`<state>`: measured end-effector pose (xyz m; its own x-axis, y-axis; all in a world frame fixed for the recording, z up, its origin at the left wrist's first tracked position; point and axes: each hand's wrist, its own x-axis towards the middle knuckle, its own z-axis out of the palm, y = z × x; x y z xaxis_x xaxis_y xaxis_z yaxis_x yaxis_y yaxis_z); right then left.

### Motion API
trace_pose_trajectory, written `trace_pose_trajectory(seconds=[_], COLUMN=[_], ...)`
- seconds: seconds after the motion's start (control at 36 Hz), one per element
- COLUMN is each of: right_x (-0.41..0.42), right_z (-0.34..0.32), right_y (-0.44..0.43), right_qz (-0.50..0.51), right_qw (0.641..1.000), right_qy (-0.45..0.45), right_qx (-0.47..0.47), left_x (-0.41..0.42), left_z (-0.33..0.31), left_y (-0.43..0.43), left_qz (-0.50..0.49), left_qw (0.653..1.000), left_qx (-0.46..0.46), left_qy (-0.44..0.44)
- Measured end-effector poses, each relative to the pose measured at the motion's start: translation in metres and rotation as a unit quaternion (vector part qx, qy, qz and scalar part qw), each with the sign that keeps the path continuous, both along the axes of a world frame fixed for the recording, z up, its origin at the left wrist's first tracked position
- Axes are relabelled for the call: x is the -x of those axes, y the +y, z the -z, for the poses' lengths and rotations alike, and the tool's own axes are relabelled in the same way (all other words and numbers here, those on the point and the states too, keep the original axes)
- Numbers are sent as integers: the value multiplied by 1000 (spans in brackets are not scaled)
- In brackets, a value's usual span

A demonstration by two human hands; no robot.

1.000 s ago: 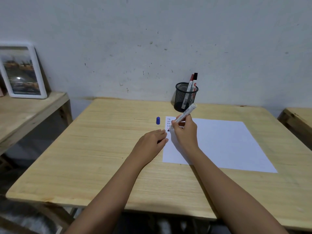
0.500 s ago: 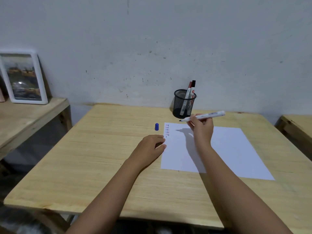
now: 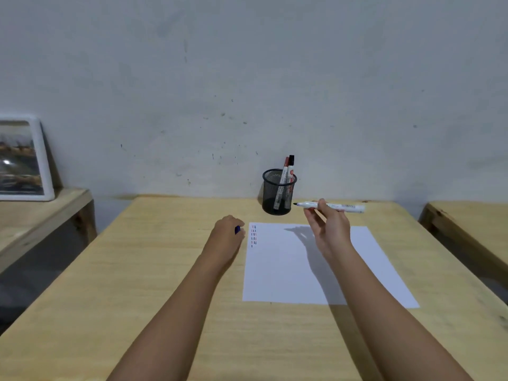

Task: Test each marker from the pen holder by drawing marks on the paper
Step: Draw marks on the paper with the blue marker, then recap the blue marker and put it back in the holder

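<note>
plain home study corner suggested: scuffed bare wall (image 3: 247,78), raw wooden table (image 3: 137,270), framed picture (image 3: 23,158) propped on side bench (image 3: 41,213).

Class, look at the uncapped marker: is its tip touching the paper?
Apart. The head view shows the right hand holding the marker level in the air, its tip beside the pen holder, above the paper.

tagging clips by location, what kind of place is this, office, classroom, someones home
Most likely a plain room at home or a small study space, though I can't be sure. A bare wooden table stands against a scuffed grey wall, a framed picture leans on a side bench, and a mesh pen holder holds markers.
</note>
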<state>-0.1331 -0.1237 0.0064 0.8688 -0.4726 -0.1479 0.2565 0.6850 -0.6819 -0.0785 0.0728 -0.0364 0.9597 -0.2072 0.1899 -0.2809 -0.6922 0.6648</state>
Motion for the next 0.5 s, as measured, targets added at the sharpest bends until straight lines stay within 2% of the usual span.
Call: trace_pose_trajectory(seconds=[0.11,0.17,0.22,0.31,0.44,0.5], right_x=[-1,-1,-1,-3,-4,-3], right_z=[4,3,0,-6,-17,-19], right_y=[-2,-3,-4,-3,1,3], right_qz=[-10,-11,-13,-19,-19,-17], right_qw=[1000,1000,1000,999,999,998], right_qy=[4,2,-8,-22,-50,-58], right_qx=[-11,-15,-22,-19,-7,-4], left_x=[-4,-1,6,7,17,19], left_z=[-2,-12,-27,-43,-56,-57], left_y=[-3,-8,-16,-30,-53,-59], left_qz=[-24,-39,-43,-16,42,52], left_qw=[999,988,952,899,797,771], left_qx=[40,152,300,430,575,605], left_qy=[-14,2,36,83,178,192])
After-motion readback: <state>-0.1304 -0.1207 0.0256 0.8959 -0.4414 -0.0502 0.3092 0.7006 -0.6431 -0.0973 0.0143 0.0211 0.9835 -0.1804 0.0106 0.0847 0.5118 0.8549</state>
